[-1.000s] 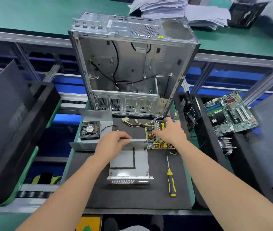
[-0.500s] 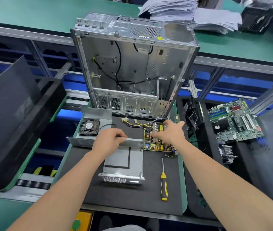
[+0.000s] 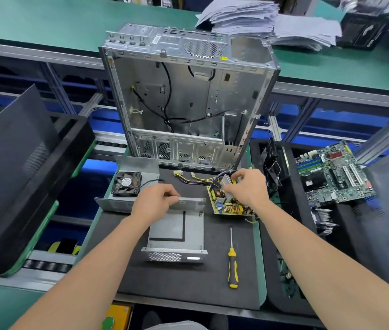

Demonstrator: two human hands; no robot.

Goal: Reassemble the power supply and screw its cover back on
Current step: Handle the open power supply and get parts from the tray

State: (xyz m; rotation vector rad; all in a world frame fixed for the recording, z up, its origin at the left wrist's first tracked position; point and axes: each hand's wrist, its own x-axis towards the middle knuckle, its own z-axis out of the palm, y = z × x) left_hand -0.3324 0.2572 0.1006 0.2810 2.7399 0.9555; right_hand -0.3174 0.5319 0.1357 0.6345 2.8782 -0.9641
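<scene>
My left hand (image 3: 155, 202) pinches the housing (image 3: 176, 226) wall; my right hand (image 3: 248, 189) apparently grips the circuit board (image 3: 225, 206).

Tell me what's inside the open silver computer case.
Loose black cables run over the bare metal wall of the open silver computer case, beside a white cable tie. Its perforated lower bracket hides whatever sits behind.

Your left hand (image 3: 151, 201) pinches the casing wall (image 3: 189, 203); your right hand (image 3: 248, 186), fingers curled down, grips the circuit board (image 3: 226, 207).
</scene>
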